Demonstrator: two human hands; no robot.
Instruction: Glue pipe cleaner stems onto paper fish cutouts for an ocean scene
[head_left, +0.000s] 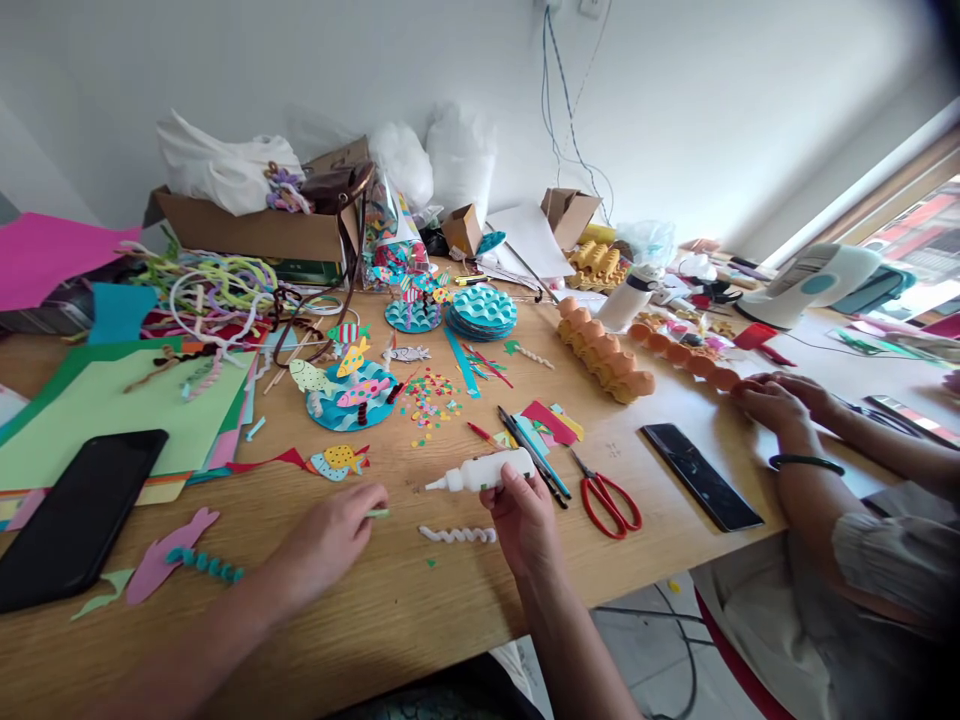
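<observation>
My right hand [525, 515] is closed around a white squeeze bottle [480, 472] with a pointed nozzle, tilted on its side with the tip towards the left. My left hand [337, 530] pinches a small pale green paper piece [378, 513] just left of the nozzle. On the table between the hands lies a white coiled pipe cleaner [457, 535]. A yellow and blue paper fish [337, 462] rests beyond my left hand. Farther off, several paper fish stand on a blue wavy disc [352, 395]. A pink paper fish [169, 555] and a teal coiled pipe cleaner [206, 565] lie left.
Red-handled scissors [609, 505], pens [536, 460] and a phone [701, 475] lie right of my right hand. Another phone [82, 515] overlaps coloured paper at left. A co-worker's hands [776, 405] touch an orange egg-carton strip [686, 358]. Paper confetti [429, 400] is scattered mid-table.
</observation>
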